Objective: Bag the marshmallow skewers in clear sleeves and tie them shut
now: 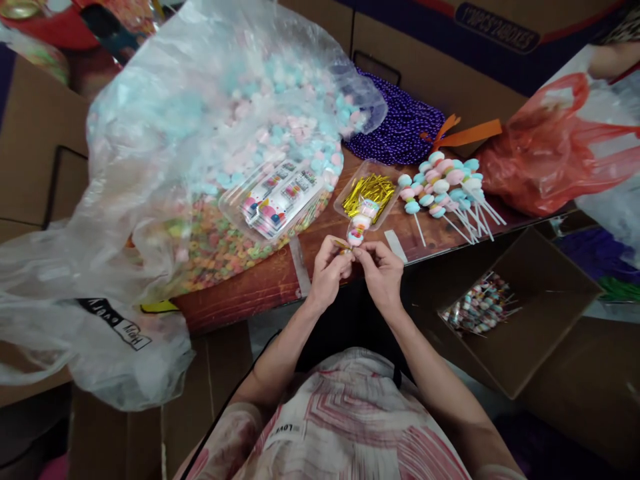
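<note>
A marshmallow lollipop in a clear printed bag points away from me, its neck pinched between my hands at the table's front edge. My left hand is closed, with a gold twist tie showing at its fingertips. My right hand is closed on the gathered end of the bag; the lollipop's stick is hidden. Just beyond lies a clear tray of gold twist ties. Left of it, another clear tray holds printed bags. Unwrapped marshmallow lollipops are piled to the right.
A large clear bag of pastel marshmallows and one of colourful ring candies cover the table's left. Purple bead strings and a red plastic bag lie behind. Below right, an open carton holds wrapped lollipops.
</note>
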{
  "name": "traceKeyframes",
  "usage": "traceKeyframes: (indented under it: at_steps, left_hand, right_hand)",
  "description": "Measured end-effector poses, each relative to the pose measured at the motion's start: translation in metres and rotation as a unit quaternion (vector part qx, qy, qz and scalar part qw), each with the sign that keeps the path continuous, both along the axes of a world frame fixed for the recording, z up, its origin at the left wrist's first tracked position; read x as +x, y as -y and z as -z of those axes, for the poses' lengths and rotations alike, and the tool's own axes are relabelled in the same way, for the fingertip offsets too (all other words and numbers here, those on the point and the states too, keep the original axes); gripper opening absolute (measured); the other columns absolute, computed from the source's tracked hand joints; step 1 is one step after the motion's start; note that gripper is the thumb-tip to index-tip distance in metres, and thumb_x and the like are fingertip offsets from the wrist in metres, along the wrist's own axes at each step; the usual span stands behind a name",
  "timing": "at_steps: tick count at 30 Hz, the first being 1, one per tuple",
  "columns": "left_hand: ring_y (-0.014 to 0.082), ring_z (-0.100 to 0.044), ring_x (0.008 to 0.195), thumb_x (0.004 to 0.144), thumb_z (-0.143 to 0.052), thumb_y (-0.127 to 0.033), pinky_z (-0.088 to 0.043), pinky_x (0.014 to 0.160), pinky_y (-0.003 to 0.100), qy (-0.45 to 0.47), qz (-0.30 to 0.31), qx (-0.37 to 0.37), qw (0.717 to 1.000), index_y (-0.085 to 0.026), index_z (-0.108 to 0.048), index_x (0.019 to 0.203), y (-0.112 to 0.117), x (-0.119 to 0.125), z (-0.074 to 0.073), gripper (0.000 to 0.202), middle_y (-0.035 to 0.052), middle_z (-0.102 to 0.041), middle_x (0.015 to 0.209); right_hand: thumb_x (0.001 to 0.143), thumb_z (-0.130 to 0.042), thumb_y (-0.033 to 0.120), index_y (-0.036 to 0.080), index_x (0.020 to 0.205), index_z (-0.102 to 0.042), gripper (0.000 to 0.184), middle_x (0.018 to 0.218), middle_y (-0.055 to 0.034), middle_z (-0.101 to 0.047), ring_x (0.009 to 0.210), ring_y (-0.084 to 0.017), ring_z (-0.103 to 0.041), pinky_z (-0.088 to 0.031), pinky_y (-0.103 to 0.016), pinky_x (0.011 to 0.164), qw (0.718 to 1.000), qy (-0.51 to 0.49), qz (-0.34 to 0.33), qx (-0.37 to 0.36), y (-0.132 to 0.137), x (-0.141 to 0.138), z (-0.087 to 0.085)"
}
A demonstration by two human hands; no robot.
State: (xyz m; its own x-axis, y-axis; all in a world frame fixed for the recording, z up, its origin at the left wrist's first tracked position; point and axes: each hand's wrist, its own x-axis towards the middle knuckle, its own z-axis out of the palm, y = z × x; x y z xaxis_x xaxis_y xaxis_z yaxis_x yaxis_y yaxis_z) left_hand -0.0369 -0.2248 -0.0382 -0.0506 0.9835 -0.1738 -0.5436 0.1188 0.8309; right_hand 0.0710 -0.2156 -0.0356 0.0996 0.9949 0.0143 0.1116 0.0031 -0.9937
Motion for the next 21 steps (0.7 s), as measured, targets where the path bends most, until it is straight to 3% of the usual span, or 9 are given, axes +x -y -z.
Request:
traceKeyframes:
  at_steps: [4, 9, 12, 16, 18, 21]
  left_hand:
    - [0.0013, -0.036, 0.046, 0.081, -0.077, -0.034, -0.028, 0.044, 0.016, -0.037, -0.009, 0.005, 0.999, -0.019, -0.057, 0.086, 0.001, 0.003, 0.001, 0.026, -0.0063, -0.054, 0.070]
    - [-0.0004, -0.029, 0.043, 0.070, -0.086, -0.041, -0.021, 0.041, 0.013, 0.047, -0.001, -0.066, 0.997, -0.017, -0.055, 0.079, -0.002, 0.004, -0.010, 0.040, -0.0058, -0.053, 0.062]
    - [-0.0009, -0.025, 0.043, 0.073, -0.085, -0.034, -0.017, 0.040, 0.011, 0.106, 0.060, -0.124, 0.985, -0.016, -0.054, 0.078, -0.002, -0.002, -0.020, 0.036, -0.0063, -0.049, 0.059]
    - [-0.0008, -0.018, 0.041, 0.075, -0.082, -0.020, -0.007, 0.037, 0.009, 0.209, 0.193, -0.210, 0.935, -0.015, -0.053, 0.080, 0.000, -0.014, -0.028, 0.029, -0.0101, -0.037, 0.056]
    - [-0.0002, -0.016, 0.041, 0.075, -0.081, -0.020, -0.005, 0.036, 0.010, 0.219, 0.242, -0.219, 0.920, -0.016, -0.054, 0.082, 0.001, -0.016, -0.029, 0.029, -0.0110, -0.033, 0.055]
    - [0.0011, -0.019, 0.041, 0.075, -0.083, -0.031, -0.010, 0.037, 0.010, 0.158, 0.250, -0.183, 0.938, -0.018, -0.052, 0.085, 0.003, -0.013, -0.027, 0.035, -0.0110, -0.037, 0.053]
  right_hand:
    - [0.088, -0.064, 0.036, 0.020, 0.083, -0.065, 0.017, 0.075, 0.0013, -0.067, 0.066, -0.014, -0.061, -0.050, -0.027, 0.064, 0.999, 0.030, -0.011, 0.019, 0.002, 0.005, -0.001]
    - [0.090, -0.062, 0.036, 0.020, 0.084, -0.063, 0.017, 0.079, 0.0002, -0.063, 0.071, -0.014, -0.057, -0.049, -0.028, 0.067, 0.998, 0.016, -0.058, 0.008, 0.006, 0.012, 0.000]
    - [0.089, -0.067, 0.038, 0.020, 0.081, -0.061, 0.020, 0.072, 0.0028, -0.057, 0.065, -0.012, -0.052, -0.046, -0.026, 0.062, 0.994, -0.067, -0.080, -0.018, 0.007, 0.017, 0.002]
    - [0.084, -0.074, 0.036, 0.020, 0.077, -0.058, 0.024, 0.078, 0.0030, -0.053, 0.062, -0.010, -0.048, -0.043, -0.024, 0.056, 0.979, -0.155, -0.132, -0.010, 0.004, 0.028, -0.002]
    - [0.085, -0.074, 0.036, 0.020, 0.078, -0.058, 0.023, 0.084, 0.0012, -0.056, 0.064, -0.010, -0.050, -0.043, -0.023, 0.055, 0.975, -0.130, -0.179, 0.007, 0.001, 0.034, -0.006]
    - [0.088, -0.069, 0.038, 0.021, 0.086, -0.059, 0.020, 0.082, 0.0006, -0.058, 0.064, -0.011, -0.053, -0.046, -0.025, 0.055, 0.972, -0.051, -0.227, 0.027, -0.003, 0.039, -0.009]
